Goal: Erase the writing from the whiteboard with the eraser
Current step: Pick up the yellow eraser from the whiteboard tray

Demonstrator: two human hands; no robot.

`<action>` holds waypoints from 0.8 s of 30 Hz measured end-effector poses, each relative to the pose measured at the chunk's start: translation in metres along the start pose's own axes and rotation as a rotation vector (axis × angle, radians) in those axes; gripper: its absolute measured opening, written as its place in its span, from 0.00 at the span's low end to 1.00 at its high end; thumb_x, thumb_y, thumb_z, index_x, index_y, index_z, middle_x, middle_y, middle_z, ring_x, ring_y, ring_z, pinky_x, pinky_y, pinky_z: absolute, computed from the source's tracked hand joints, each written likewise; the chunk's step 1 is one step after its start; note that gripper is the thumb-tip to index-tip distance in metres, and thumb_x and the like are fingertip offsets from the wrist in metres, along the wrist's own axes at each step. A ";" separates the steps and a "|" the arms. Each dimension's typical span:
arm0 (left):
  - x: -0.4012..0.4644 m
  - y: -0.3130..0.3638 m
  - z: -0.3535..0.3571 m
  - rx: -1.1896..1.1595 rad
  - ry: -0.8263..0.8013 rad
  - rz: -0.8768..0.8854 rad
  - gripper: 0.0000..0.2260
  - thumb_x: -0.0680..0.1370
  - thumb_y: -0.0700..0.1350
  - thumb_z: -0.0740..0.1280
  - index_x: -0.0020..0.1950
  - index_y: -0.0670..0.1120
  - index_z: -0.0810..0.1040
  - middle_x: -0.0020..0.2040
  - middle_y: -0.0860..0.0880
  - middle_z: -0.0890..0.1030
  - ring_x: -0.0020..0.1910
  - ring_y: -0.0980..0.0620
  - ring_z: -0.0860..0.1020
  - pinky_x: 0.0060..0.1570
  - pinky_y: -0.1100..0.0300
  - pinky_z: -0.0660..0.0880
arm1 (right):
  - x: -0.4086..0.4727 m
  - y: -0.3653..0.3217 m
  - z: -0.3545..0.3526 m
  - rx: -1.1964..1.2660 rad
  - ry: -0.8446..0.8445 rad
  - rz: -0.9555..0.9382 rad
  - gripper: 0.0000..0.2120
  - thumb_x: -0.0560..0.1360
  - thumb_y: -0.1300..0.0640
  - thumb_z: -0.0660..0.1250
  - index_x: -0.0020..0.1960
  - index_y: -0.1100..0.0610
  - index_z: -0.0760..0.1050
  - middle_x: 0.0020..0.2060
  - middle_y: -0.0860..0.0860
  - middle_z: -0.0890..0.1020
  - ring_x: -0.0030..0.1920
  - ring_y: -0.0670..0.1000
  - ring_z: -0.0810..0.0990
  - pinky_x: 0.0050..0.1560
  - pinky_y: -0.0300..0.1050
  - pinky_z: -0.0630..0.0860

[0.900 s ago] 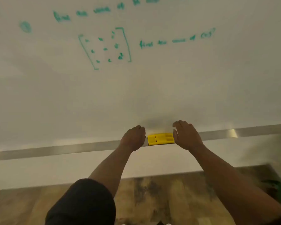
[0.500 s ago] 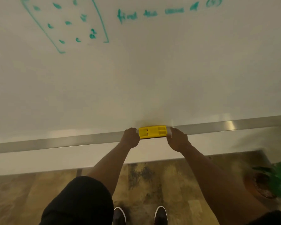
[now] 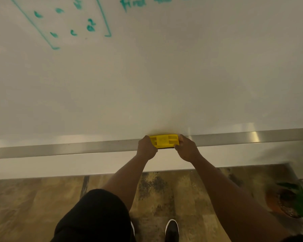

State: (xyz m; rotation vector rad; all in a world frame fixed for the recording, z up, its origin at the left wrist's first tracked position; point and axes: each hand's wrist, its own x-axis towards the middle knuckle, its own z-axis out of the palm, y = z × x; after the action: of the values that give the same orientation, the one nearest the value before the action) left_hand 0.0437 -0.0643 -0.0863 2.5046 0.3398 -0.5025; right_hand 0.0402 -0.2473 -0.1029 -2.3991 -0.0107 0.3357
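Observation:
A yellow eraser lies on the metal tray along the whiteboard's lower edge. My left hand grips its left end and my right hand grips its right end, fingers curled around it. The whiteboard fills the upper view. Green writing stays at the top: a bracketed grid of marks at upper left and a line of words cut off by the top edge.
Below the tray runs a white wall strip, then a wood-pattern floor. A potted plant stands at the lower right. My black shoes show at the bottom.
Both hands have closed onto the ends of the eraser, from open beside it. The view has tilted down, so the writing sits higher and partly out of frame.

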 end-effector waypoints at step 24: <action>-0.128 0.024 -0.171 0.311 0.884 0.734 0.28 0.64 0.33 0.79 0.63 0.38 0.78 0.53 0.38 0.80 0.43 0.39 0.81 0.41 0.49 0.80 | -0.069 -0.172 -0.093 -0.524 0.637 -0.856 0.27 0.75 0.41 0.63 0.67 0.57 0.70 0.61 0.52 0.77 0.59 0.53 0.76 0.55 0.51 0.64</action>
State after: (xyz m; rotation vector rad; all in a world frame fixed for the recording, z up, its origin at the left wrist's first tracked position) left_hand -0.0150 -0.0039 0.1116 2.7563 -0.3805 0.9174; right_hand 0.0108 -0.1854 0.0922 -2.6128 -0.8894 -0.9178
